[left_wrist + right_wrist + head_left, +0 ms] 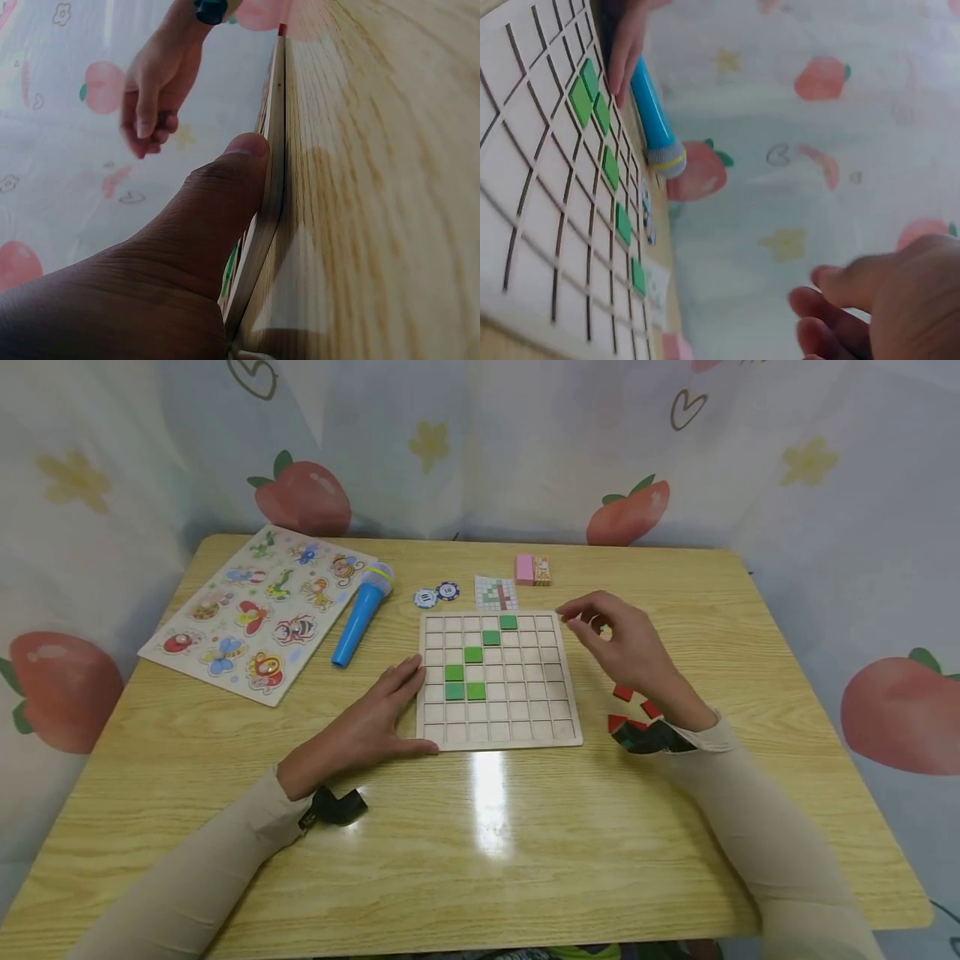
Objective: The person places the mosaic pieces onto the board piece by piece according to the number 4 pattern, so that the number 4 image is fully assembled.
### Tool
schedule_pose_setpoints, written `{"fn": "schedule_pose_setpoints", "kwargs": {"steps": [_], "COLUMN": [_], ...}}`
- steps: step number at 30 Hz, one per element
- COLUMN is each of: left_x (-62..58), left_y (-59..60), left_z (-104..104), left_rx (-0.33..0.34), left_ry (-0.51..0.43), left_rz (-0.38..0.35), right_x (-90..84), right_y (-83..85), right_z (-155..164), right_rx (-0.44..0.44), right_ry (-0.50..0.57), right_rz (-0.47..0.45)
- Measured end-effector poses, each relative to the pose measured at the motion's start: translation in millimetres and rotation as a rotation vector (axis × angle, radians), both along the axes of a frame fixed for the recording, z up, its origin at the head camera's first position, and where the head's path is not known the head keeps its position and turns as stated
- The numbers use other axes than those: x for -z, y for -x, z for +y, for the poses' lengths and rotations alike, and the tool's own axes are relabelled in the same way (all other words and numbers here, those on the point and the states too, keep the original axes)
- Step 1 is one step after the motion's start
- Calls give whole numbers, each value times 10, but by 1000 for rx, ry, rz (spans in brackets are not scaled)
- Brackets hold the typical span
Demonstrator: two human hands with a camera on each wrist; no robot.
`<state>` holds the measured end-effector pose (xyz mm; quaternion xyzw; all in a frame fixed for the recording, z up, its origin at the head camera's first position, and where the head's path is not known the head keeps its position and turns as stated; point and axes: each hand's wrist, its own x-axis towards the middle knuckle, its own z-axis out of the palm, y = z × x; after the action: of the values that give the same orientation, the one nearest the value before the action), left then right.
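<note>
A pale wooden grid board [517, 710] lies mid-table, with several green square tiles [473, 654] in a stepped line in its cells. My left hand [378, 714] rests at its left side, fingers on the left edge and thumb at the near corner; the left wrist view shows the thumb [232, 172] against the rim. Above the board's far right corner hovers my right hand [622, 639], fingers loosely bent. No tile shows between thumb and fingers in the right wrist view. Red tiles [623, 692] lie under the right wrist, and a bit of green shows behind that hand.
A small pattern card [486, 593] lies just behind the board. Two round chips [426, 598], a pink block [524, 569] and a small patterned box [542, 571] sit nearby. To the left are a blue toy microphone [358, 620] and an insect puzzle board [225, 647].
</note>
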<state>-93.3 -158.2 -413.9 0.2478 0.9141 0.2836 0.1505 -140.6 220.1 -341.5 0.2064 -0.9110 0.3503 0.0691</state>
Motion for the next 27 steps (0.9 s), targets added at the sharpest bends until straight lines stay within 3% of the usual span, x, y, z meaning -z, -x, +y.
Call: {"fn": "schedule_pose_setpoints", "kwargs": {"steps": [4, 8, 15, 27], "left_x": [3, -4, 9, 1], "left_y": [8, 9, 9, 3], "left_z": [-5, 0, 8, -1], "left_rx": [5, 7, 1, -1], "left_ry": [3, -2, 4, -3], "left_rz": [8, 5, -7, 8], "right_x": [130, 316, 576, 795], "right_y": [17, 68, 172, 296], "right_z": [225, 324, 322, 404], "right_rx": [149, 204, 243, 377], "right_ry": [121, 176, 117, -53], "right_rz": [-17, -24, -27, -54]}}
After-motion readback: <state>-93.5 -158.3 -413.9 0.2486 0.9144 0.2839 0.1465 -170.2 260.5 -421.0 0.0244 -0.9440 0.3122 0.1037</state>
